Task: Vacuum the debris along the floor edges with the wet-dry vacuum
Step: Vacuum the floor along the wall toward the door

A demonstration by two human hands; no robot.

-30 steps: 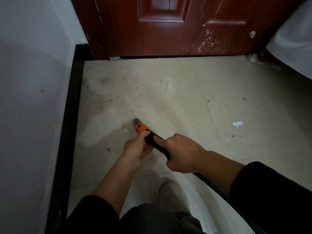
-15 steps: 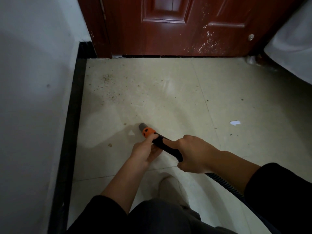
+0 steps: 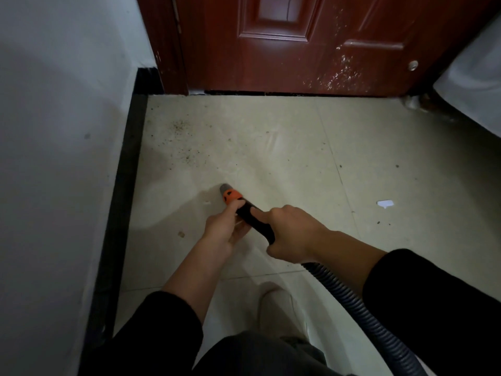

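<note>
Currently left hand [image 3: 221, 230] pinches the stiff wand [image 3: 264, 229] nr its orange collar [image 3: 231, 195]; right hand [image 3: 291, 236] grips behind (likely light). Hose [image 3: 352, 302] looks flexible; steer w/ both.

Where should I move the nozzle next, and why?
Probably slide the nozzle forward and left toward the dark specks scattered near the black baseboard. The left hand and right hand both grip it, its tip points that way, and those specks lie just ahead along the edge.
</note>
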